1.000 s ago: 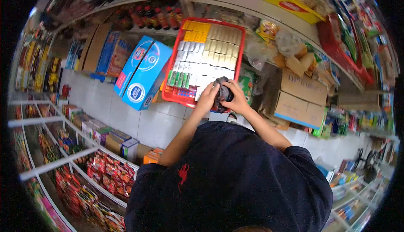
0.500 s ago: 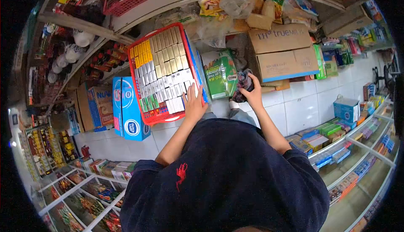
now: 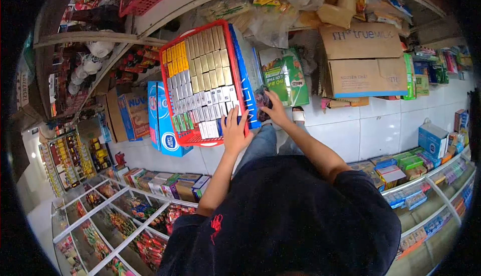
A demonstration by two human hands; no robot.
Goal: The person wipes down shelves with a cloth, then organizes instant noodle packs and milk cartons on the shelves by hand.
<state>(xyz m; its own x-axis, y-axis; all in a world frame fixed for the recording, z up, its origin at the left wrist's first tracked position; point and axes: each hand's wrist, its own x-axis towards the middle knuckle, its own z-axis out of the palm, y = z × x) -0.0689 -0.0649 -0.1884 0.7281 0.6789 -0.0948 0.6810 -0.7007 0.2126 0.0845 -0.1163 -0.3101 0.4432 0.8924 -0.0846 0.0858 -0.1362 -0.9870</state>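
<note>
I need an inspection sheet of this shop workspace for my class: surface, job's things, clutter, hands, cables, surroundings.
Surface: white tiled floor; basket's support mostly hidden.
Job's things: red basket holding rows of small boxes; dark bundle, partly hidden.
Clutter: Dutch Lady carton, green Milo package, TH true MILK carton.
Hands: left hand over small boxes, fingers spread; right hand at dark bundle, grip unclear.
Cables: nothing seen.
Surroundings: white shelf, stocked display racks.

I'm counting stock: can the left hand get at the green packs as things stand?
Probably yes: the left hand lies over the edge of the same basket, and nothing seems to cover the green packs.
</note>
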